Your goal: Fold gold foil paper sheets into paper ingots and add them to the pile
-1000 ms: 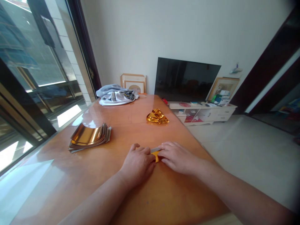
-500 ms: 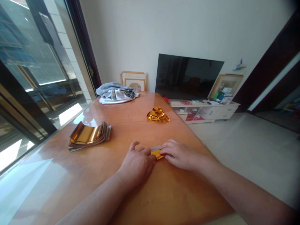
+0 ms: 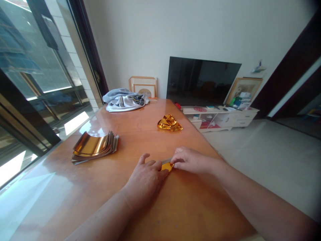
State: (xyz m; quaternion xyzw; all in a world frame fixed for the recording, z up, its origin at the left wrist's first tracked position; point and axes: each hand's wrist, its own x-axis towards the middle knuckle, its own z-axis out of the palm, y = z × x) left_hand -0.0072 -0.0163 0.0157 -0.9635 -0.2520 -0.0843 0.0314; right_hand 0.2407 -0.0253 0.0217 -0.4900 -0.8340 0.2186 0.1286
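A sheet of gold foil paper, partly folded with a pale grey strip along its far side, lies on the table between my hands. My left hand holds its left end down, fingers bent over it and one finger lifted. At the right end, the fingertips of my right hand are pinched on the paper's edge. Both hands cover much of the sheet. Farther back sits a folded, crumpled-looking gold foil piece. To the left lies a curved stack of gold foil sheets.
The glossy brown wooden table has its right edge beside my right forearm. A grey cloth bundle rests at the far end, near picture frames. Beyond stand a television and a white cabinet. Windows line the left.
My right hand has shifted slightly along the paper's far edge, its fingers now pinched closer together. My left hand stays nearly in place. The view has moved slightly.
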